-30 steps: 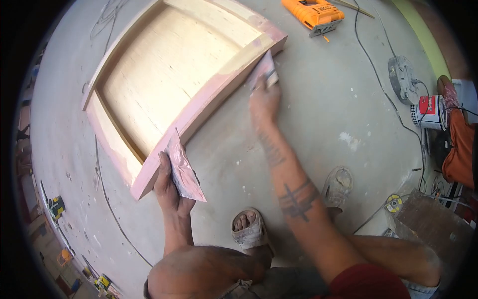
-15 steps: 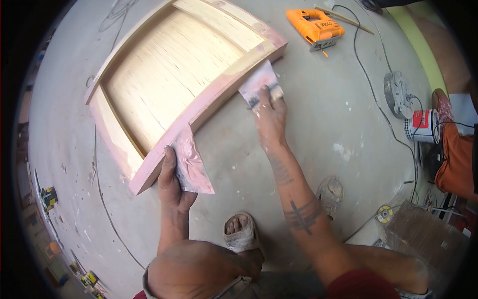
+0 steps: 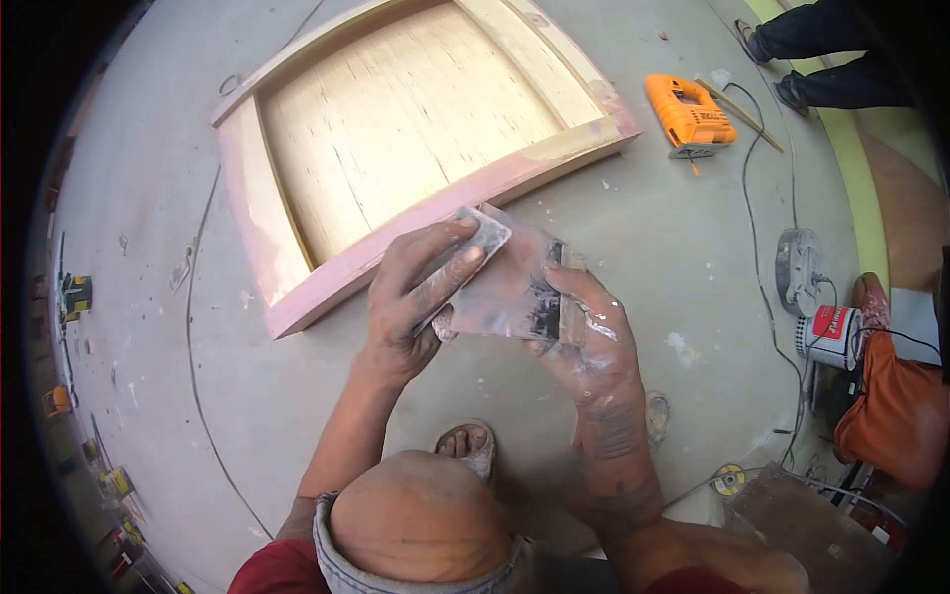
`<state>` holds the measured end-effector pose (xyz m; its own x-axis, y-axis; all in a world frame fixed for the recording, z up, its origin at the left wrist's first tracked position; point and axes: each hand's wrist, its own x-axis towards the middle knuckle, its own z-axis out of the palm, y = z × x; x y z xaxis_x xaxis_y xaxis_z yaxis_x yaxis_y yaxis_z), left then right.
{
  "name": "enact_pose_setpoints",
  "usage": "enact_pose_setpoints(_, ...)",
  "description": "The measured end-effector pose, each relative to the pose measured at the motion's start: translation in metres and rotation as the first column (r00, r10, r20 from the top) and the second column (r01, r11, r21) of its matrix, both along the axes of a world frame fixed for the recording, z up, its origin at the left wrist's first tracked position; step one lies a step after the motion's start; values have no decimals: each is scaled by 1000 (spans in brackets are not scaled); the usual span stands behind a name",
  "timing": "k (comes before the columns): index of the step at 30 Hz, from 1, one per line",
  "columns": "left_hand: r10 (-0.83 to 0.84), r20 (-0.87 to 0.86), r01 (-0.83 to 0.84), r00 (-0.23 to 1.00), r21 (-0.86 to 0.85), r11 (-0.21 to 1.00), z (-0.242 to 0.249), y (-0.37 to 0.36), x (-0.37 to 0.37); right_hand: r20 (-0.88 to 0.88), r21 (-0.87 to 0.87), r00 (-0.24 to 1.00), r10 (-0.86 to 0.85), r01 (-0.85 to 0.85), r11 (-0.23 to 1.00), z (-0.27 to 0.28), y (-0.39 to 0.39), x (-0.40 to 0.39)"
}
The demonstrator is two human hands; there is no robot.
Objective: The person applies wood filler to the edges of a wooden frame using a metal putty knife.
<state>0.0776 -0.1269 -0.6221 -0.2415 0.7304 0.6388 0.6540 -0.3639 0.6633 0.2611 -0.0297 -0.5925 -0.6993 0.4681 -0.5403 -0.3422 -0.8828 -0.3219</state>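
Observation:
My left hand (image 3: 401, 307) is closed on a thin putty plate (image 3: 489, 236), tilted so its grey face shows, with a bit of pink putty (image 3: 444, 323) near its lower edge. My right hand (image 3: 601, 342) grips a wide putty scraper (image 3: 510, 282) by its back edge, thumb on top. The scraper's blade, smeared pink and dark, meets the plate between both hands. Just beyond them, a curved wooden frame (image 3: 351, 265) with a plywood panel (image 3: 376, 124) lies on the floor. Pinkish putty coats its near rail and corners.
An orange jigsaw (image 3: 690, 117) lies right of the frame, beside a thin wooden stick (image 3: 742, 114). Cables cross the floor. Farther right are a grey power tool (image 3: 795, 272), a tin (image 3: 833, 335) and an orange cloth (image 3: 896, 416). Another person's legs (image 3: 831, 79) stand at the upper right.
The right hand has drawn the scraper away from the frame's near rail, down to the left hand's plate. The left hand has left the frame's edge and tilted its plate. Another person's legs now show.

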Motion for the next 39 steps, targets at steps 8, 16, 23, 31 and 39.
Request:
enact_pose_setpoints(8, 57, 59, -38, 997, -293, 956, -7, -24, 13, 376, 797, 844, -382, -84, 598, -11, 100, 10)
enact_pose_setpoints(16, 136, 774, 104, 619, -253, 962, -16, -46, 57, 354, 347, 456, -817, -875, -338, -62, 177, -24)
enact_pose_setpoints(23, 179, 783, 60, 596, -266, 962, -25, -51, 50, 549, 122, 278, -788, -960, -254, -73, 131, -15)
enact_pose_setpoints(31, 184, 789, 74, 586, -278, 958, -21, -51, 50, 604, -9, 161, -781, -978, -208, -18, 206, -24)
enact_pose_setpoints(39, 209, 806, 38, 553, -275, 961, -26, -54, 48, 643, -229, 20, -766, -949, -217, -39, 185, -81)
